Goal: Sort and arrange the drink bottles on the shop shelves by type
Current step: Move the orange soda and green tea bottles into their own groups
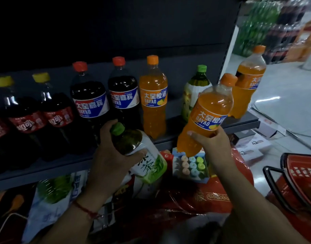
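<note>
- Shelf (168, 140): colas left, one orange soda (153, 95) mid-row, standing green tea (195, 92), second orange soda (248, 81) at right end.
- Green tea bottle (142, 154): tilted, gripped round shoulder by left hand (112, 155), below shelf edge.
- Orange soda bottle (207, 115): tilted, base gripped by right hand (212, 141).
- Step: regrouping by type; next, probably stand each beside its match.

Dark grey metal shop shelf (50, 166), front edge running left to right, slightly rising. Standing on it, left to right: two dark cola bottles with yellow caps and red labels (43, 110), a third red-labelled one cut off at the left edge; two dark soda bottles with red caps and blue-white labels (91, 103); one orange soda bottle with orange cap (153, 97); one green-capped tea bottle (195, 92); another orange soda bottle at the right end (248, 81), probably on the shelf, base hidden. All upright.
</note>
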A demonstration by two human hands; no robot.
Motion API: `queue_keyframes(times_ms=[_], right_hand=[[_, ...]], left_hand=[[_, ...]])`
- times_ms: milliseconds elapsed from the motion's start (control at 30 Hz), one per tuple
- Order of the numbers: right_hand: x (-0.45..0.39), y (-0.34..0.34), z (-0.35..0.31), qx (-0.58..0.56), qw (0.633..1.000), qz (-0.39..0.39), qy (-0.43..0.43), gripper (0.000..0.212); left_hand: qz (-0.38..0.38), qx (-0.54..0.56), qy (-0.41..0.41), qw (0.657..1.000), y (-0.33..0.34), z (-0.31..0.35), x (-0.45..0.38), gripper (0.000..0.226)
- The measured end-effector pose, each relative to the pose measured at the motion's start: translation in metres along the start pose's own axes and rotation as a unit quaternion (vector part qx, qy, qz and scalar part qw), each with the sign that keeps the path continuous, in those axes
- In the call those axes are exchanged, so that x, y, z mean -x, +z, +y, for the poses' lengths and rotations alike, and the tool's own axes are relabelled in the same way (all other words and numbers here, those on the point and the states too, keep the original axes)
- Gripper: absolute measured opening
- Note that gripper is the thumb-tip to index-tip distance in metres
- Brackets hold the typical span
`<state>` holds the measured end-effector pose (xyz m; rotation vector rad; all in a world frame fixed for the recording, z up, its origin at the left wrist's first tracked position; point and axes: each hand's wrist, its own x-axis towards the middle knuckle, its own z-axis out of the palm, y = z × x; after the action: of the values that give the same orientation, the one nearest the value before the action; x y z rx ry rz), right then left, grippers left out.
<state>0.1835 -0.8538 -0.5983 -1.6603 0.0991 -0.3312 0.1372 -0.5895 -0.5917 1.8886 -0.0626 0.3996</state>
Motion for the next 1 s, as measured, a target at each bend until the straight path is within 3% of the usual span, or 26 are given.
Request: queue_keyframes(times_ms=[100, 333, 600, 767, 900, 1000], right_hand=[[-0.015, 0.012, -0.014, -0.006, 1.0, -0.001, -0.003, 0.047], [-0.059, 0.031, -0.027, 0.003, 1.0, -0.019, 0.018, 0.069], [-0.075, 0.054, -0.017, 0.031, 0.999, -0.037, -0.011, 0.073], [-0.073, 0.059, -0.01, 0.049, 0.998, -0.036, -0.036, 0.057], [-0.061, 0.056, -0.023, 0.045, 0.998, -0.04, -0.017, 0.06], [-0.018, 0.047, -0.038, 0.038, 0.997, -0.031, -0.058, 0.04]], left_hand=[[0.008, 0.011, -0.006, 1.0, -0.011, -0.005, -0.003, 0.097], [0.013, 0.003, 0.001, 1.0, -0.016, -0.007, -0.004, 0.101], [0.017, 0.002, 0.004, 1.0, -0.012, -0.001, -0.005, 0.099], [0.01, 0.01, 0.005, 1.0, -0.008, 0.001, -0.005, 0.096], [0.009, 0.042, 0.001, 0.999, -0.005, 0.005, -0.003, 0.09], [0.013, 0.071, -0.002, 0.997, -0.006, 0.013, -0.001, 0.086]])
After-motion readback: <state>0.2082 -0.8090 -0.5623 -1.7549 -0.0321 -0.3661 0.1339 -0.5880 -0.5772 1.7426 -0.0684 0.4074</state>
